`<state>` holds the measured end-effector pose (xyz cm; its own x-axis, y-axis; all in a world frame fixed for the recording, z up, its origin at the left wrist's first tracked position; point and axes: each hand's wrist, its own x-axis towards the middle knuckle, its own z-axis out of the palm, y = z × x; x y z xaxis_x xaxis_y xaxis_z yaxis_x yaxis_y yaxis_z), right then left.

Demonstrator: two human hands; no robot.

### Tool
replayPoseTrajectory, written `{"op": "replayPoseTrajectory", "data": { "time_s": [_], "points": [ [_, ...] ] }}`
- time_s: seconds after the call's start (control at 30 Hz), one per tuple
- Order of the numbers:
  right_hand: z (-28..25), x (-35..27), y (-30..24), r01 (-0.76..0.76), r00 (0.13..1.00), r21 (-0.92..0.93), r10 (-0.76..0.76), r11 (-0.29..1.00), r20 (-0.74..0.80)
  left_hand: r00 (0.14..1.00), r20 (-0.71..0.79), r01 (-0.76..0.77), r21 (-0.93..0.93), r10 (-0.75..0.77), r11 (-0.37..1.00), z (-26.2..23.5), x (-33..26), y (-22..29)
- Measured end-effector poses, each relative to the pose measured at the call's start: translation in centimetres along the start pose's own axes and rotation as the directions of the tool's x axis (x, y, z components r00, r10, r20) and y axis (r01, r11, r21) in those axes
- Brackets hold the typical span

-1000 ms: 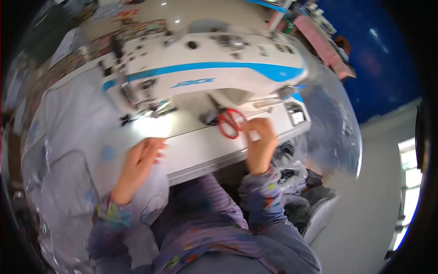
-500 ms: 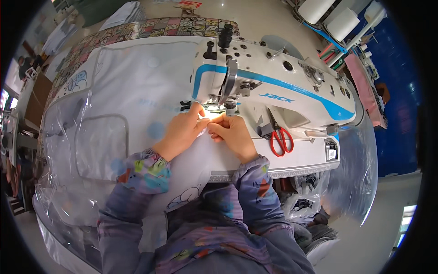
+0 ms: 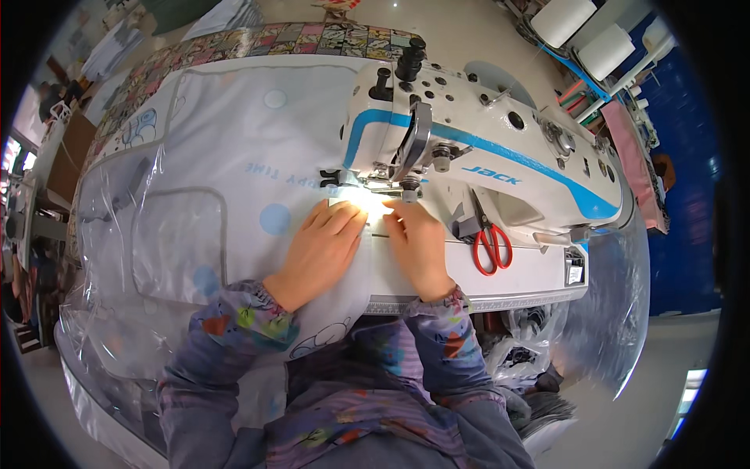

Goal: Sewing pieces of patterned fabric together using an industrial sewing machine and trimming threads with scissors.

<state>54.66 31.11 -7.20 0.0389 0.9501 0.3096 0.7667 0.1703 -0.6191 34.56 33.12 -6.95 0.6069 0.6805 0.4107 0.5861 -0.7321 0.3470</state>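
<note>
A white sewing machine [image 3: 457, 109] with a blue stripe stands before me, its lamp glaring over the needle area. My left hand [image 3: 324, 246] lies flat on a pale printed sheet of fabric [image 3: 250, 141], fingers stretched forward and close together just before the presser foot. To its right, my right hand [image 3: 419, 244] has thumb and forefinger bent together at the fabric's edge. Whatever they pinch is lost in the glare. The sheet spreads left across the table, with blue dots, a grey-edged pocket panel [image 3: 180, 246] and clear plastic around it.
Red-handled scissors [image 3: 492, 248] lie right of my right hand, under the machine arm. A ruler strip [image 3: 516, 297] runs along the table's front edge. White thread cones [image 3: 562, 22] stand at the upper right. Plastic bags [image 3: 523, 344] hang below the table.
My hands have moved apart from a shared pinch. The left has flattened onto the fabric; the right stays near the needle. The whole view has shifted slightly.
</note>
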Motion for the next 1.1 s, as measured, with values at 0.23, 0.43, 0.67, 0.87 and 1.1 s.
{"op": "replayPoseTrajectory", "data": {
  "time_s": [0.23,0.43,0.67,0.87,1.1],
  "points": [
    [-0.5,1.4,-1.0,-0.074,0.973,-0.043,0.082,0.996,0.215,0.999,-0.016,0.034,0.042,-0.034,0.999,-0.3,-0.1,-0.1],
    [-0.6,2.7,-0.6,-0.166,0.928,-0.111,0.194,0.980,0.317,0.998,0.020,0.066,0.022,-0.066,0.998,0.5,0.9,-1.3],
    [-2.1,-1.7,-1.9,-0.157,0.984,0.138,0.144,0.978,0.102,1.000,0.020,0.015,0.097,-0.017,0.995,0.4,2.9,-1.9],
    [-4.4,-11.5,-2.4,-0.201,0.778,0.320,-0.047,0.926,0.626,0.998,0.042,0.059,-0.332,-0.048,0.941,-5.6,-4.4,6.3],
    [6.3,-18.5,-1.7,-0.689,0.691,0.673,-0.035,0.270,0.722,0.251,0.311,0.663,-0.745,-0.917,-0.071,-3.0,-27.9,8.7]
  ]
}}
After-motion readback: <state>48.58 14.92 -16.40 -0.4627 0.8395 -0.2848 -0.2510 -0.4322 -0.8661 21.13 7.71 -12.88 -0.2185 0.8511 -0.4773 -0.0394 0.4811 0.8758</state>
